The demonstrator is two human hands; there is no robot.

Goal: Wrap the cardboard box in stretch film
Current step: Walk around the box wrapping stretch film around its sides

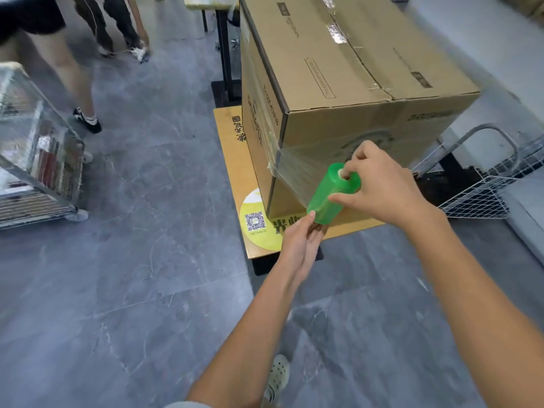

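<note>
Left hand [300, 242] and right hand [379, 187] grip film roll [328, 197], cardboard box [338, 69] beside, wire basket [477, 198] near

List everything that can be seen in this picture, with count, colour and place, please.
cardboard box: one, brown, centre right
stretch film roll: one, green, before the box's near corner
stretch film: one clear band, from the roll round that corner
flat cardboard sheet: one, yellow-brown, on the floor under the box
round sticker: one, yellow, QR code, on the sheet
wire cage cart: one, silver, left edge
wire basket: one, white, right of the box
bystanders: two, legs only, top left
floor: grey tiles
shoe: one, pale, bottom centre
left hand: holds the roll's lower end
right hand: holds the roll's upper end, finger in core
</note>
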